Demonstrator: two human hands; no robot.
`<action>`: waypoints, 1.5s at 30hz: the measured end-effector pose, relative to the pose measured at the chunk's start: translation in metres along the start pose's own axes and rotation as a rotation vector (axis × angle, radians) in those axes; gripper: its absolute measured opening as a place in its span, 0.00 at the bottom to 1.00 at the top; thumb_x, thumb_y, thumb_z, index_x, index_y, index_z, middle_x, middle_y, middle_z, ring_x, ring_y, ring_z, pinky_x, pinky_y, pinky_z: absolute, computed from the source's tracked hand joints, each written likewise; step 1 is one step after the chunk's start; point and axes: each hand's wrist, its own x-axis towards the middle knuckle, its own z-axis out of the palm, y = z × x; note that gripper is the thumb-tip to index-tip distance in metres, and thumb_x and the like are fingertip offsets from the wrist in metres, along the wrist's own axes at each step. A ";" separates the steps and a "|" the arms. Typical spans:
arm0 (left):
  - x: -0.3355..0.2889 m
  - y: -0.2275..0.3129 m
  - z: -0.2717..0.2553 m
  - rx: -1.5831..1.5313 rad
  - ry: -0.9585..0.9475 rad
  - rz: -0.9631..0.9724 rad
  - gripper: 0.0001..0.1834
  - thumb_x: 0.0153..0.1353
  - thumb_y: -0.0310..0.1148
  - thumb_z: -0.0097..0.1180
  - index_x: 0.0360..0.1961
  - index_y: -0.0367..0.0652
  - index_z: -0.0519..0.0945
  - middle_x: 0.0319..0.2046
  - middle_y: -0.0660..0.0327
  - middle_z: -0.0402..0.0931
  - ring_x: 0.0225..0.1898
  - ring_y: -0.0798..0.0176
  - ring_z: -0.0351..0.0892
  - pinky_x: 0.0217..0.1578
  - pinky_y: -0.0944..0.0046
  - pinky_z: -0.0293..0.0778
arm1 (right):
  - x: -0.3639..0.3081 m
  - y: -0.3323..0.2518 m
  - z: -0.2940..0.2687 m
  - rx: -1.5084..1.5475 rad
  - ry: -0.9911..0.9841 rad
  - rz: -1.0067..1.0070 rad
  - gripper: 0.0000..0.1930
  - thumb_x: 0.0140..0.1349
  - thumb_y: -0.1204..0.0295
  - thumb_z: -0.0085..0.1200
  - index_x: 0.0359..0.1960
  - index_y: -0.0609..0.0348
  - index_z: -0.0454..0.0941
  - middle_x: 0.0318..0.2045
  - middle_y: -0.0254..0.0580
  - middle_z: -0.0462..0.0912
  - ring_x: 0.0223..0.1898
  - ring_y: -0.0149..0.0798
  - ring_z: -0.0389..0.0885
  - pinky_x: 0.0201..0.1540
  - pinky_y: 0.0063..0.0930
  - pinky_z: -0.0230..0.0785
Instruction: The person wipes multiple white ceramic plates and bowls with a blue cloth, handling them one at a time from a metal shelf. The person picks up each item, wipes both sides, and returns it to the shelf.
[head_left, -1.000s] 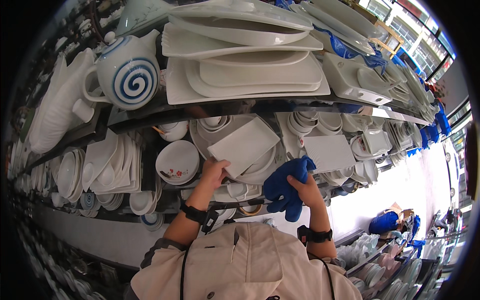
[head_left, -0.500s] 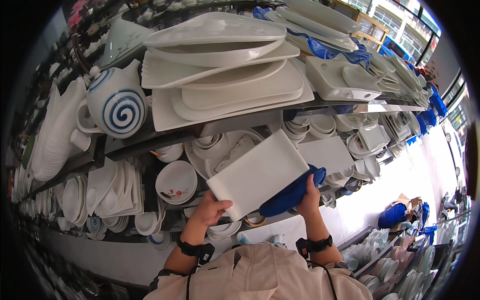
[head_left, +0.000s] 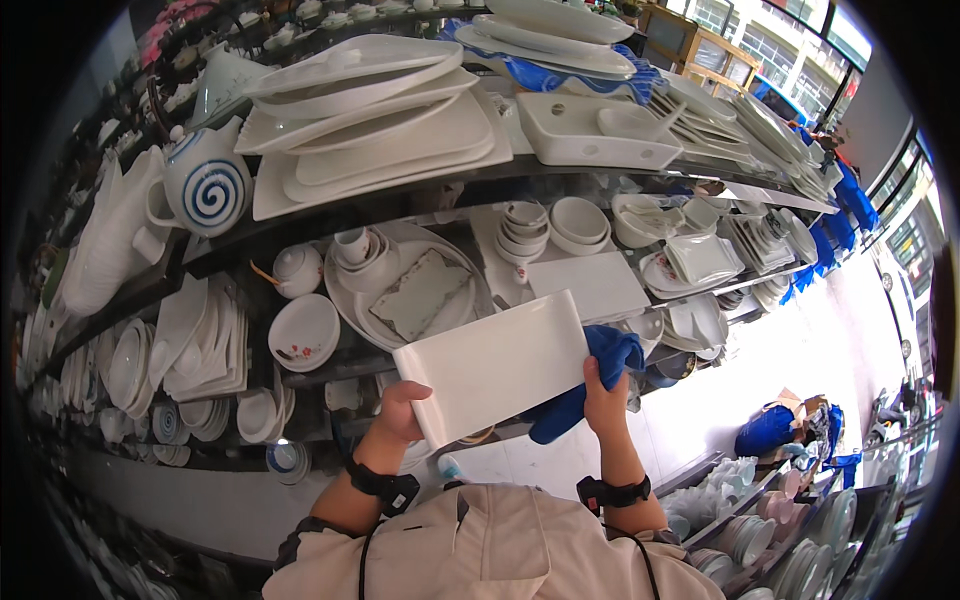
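A white rectangular plate (head_left: 497,368) with raised short ends is held level in front of me, above the floor and before the shelves. My left hand (head_left: 404,410) grips its left end, thumb on top and the other fingers hidden beneath. At the right end, my right hand (head_left: 604,398) is closed on a blue cloth (head_left: 562,412) and the plate's edge together. The cloth bunches up past the corner and hangs under the plate. A similar white rectangular plate (head_left: 590,285) lies on the lower shelf just beyond.
Stacked white platters (head_left: 390,150) crowd the upper shelf, beside a teapot with a blue spiral (head_left: 205,185). Bowls (head_left: 580,222) and an oval platter (head_left: 350,300) fill the shelf below. More dishes (head_left: 750,540) stand on a rack at lower right, near blue bags (head_left: 765,430) on the floor.
The plate has turned flatter and sits slightly lower, still between both hands. The blue cloth now bunches over its right corner. My view has shifted, showing more of the lower shelf.
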 end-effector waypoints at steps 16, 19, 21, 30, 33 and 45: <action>0.040 -0.173 0.068 0.365 -0.081 -0.043 0.33 0.71 0.46 0.51 0.70 0.40 0.61 0.64 0.52 0.69 0.65 0.52 0.70 0.63 0.51 0.68 | -0.067 -0.033 -0.078 -0.415 -0.408 -0.564 0.22 0.59 0.73 0.61 0.55 0.65 0.74 0.58 0.62 0.73 0.60 0.65 0.68 0.64 0.49 0.58; 0.048 -0.184 0.073 0.176 -0.063 0.035 0.29 0.71 0.49 0.51 0.65 0.42 0.66 0.56 0.56 0.76 0.57 0.57 0.77 0.60 0.55 0.73 | -0.080 -0.059 -0.077 -0.300 -0.680 -0.650 0.26 0.59 0.71 0.62 0.59 0.62 0.71 0.60 0.59 0.71 0.60 0.67 0.68 0.64 0.50 0.60; 0.048 -0.185 0.072 0.166 -0.117 0.097 0.33 0.71 0.55 0.46 0.66 0.41 0.65 0.58 0.55 0.75 0.58 0.55 0.77 0.60 0.53 0.72 | -0.081 -0.059 -0.084 -0.329 -0.747 -0.703 0.26 0.58 0.69 0.63 0.58 0.61 0.72 0.60 0.59 0.72 0.59 0.67 0.69 0.63 0.50 0.60; 0.034 -0.185 0.125 0.374 0.039 0.212 0.46 0.68 0.67 0.40 0.71 0.37 0.59 0.65 0.48 0.68 0.64 0.46 0.70 0.64 0.46 0.66 | -0.061 -0.028 -0.158 -0.787 -0.466 -0.730 0.13 0.48 0.64 0.64 0.33 0.58 0.85 0.51 0.63 0.80 0.56 0.60 0.75 0.55 0.49 0.65; 0.021 -0.191 0.114 0.337 0.051 0.087 0.43 0.66 0.55 0.52 0.72 0.37 0.57 0.67 0.46 0.65 0.65 0.44 0.69 0.65 0.45 0.65 | -0.044 -0.027 -0.170 -0.821 -0.350 -0.664 0.14 0.54 0.65 0.63 0.38 0.61 0.83 0.51 0.63 0.80 0.56 0.63 0.74 0.58 0.51 0.62; 0.044 -0.200 0.113 0.323 -0.021 0.037 0.38 0.70 0.59 0.46 0.68 0.39 0.63 0.62 0.53 0.72 0.59 0.54 0.76 0.60 0.53 0.72 | -0.088 -0.055 -0.135 -0.412 -0.846 -0.833 0.26 0.56 0.70 0.63 0.58 0.61 0.74 0.60 0.61 0.72 0.59 0.68 0.70 0.64 0.54 0.58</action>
